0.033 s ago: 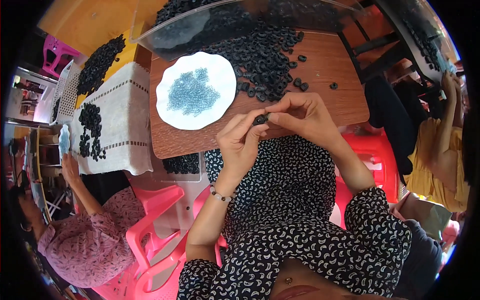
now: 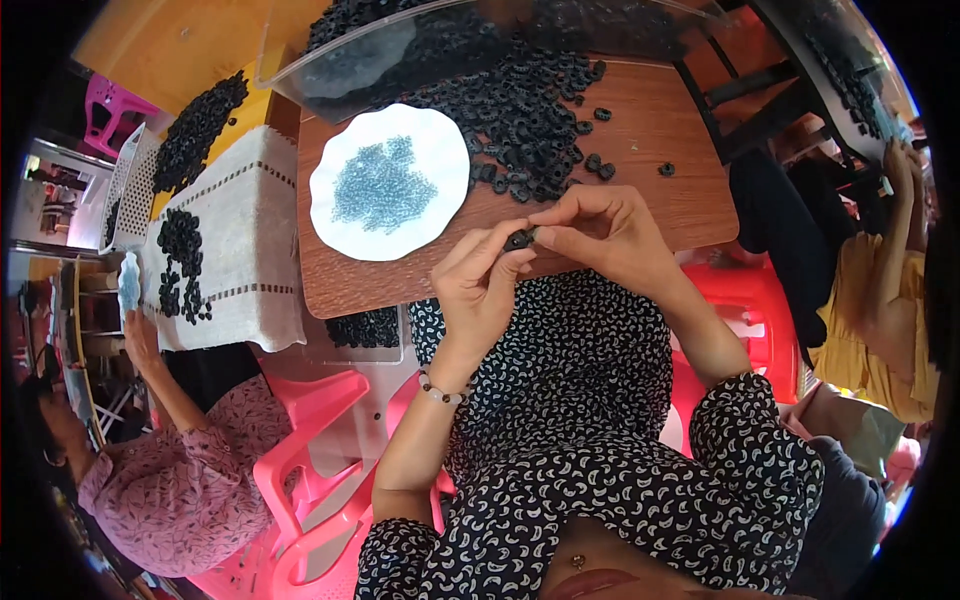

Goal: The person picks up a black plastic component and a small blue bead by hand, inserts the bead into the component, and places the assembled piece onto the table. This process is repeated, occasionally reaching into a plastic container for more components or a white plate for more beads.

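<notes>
Above the near edge of the brown wooden surface (image 2: 660, 190): small black ring-shaped part (image 2: 519, 239) pinched between left hand (image 2: 478, 283) and right hand (image 2: 600, 232), fingertips closed on it from both sides. Step judged: fitting. Next likely needs a blue bead from white plate (image 2: 335, 228).

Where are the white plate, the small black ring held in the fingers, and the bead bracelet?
white plate (image 2: 345, 232): head view, bare lower-left rim.
small black ring (image 2: 519, 239): head view, middle of the ring between both hands' fingertips.
bead bracelet (image 2: 441, 393): head view, beads on the left wrist.
</notes>
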{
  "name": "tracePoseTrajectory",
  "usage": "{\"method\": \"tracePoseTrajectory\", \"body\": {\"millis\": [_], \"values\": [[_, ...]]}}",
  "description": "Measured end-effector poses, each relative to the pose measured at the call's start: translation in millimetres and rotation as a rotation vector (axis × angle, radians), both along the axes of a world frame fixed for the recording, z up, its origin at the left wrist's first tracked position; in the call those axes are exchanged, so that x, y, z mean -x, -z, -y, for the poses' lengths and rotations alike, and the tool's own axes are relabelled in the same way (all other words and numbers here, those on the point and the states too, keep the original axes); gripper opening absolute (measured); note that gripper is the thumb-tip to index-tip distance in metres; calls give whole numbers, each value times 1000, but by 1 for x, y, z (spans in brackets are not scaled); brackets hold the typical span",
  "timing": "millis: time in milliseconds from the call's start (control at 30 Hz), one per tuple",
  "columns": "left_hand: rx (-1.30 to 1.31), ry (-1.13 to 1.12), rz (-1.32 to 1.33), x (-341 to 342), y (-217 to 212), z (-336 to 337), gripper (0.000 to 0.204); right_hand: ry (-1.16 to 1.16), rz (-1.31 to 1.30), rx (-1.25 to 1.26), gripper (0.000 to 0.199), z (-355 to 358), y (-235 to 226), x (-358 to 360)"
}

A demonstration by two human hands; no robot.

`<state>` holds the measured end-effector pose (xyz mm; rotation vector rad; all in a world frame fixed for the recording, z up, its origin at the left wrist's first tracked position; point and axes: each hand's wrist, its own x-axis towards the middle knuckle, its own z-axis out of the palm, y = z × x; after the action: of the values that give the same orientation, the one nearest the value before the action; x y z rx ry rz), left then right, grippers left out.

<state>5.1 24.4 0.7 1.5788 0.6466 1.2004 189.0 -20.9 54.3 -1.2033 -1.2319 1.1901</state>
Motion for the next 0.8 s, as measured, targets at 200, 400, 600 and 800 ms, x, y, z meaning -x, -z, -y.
{"method": "tracePoseTrajectory", "body": {"millis": [200,400,600,800], "values": [[-7,-18,-40,0,4,2,26,31,-161,74,10,4,-2,5],[-86,-30,-111,2,5,1,24,-29,10,69,9,4,-4,0],[-144,-41,-128,3,11,-1,23,-26,-29,76,4,5,-2,1],[-167,-12,-142,1,9,2,21,-17,197,4,9,7,-5,-3]]}}
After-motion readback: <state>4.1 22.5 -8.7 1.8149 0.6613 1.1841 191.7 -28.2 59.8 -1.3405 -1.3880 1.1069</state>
